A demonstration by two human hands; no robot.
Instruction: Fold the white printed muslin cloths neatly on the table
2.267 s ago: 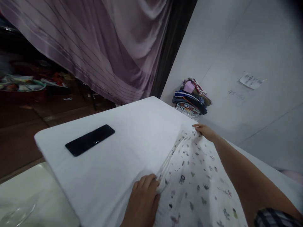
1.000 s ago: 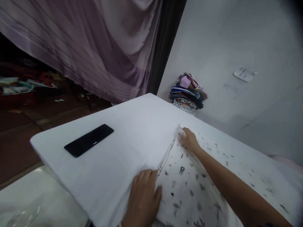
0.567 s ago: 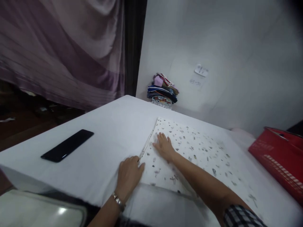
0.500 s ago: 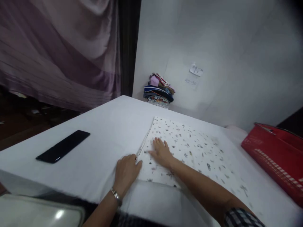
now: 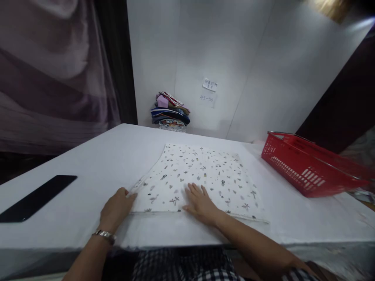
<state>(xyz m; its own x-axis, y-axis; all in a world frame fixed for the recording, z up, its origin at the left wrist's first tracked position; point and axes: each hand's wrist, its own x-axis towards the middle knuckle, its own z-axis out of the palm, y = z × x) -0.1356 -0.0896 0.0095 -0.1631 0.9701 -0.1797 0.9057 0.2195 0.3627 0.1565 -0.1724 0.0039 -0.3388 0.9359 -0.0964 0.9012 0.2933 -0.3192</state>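
Note:
A folded white cloth [image 5: 187, 175] printed with small palms and other little figures lies flat on the white-covered table. At its left edge, close to the near corner, my left hand [image 5: 116, 208] is closed, thumb and fingers together on the layered edge; a metal band circles that wrist. My right hand [image 5: 202, 205] rests palm down near the middle of the cloth's front edge, its fingers spread and flat.
A black phone-like slab [image 5: 35, 199] lies at the left of the table [image 5: 96, 164]. A red plastic basket [image 5: 310, 164] stands at the right. Folded fabrics [image 5: 170, 111] are piled by the back wall, below paper labels [image 5: 209, 91].
The view has turned to the right, bringing more of the basket in. My right hand has shifted over the cloth from near its left edge towards the middle. My left hand stays at the left edge.

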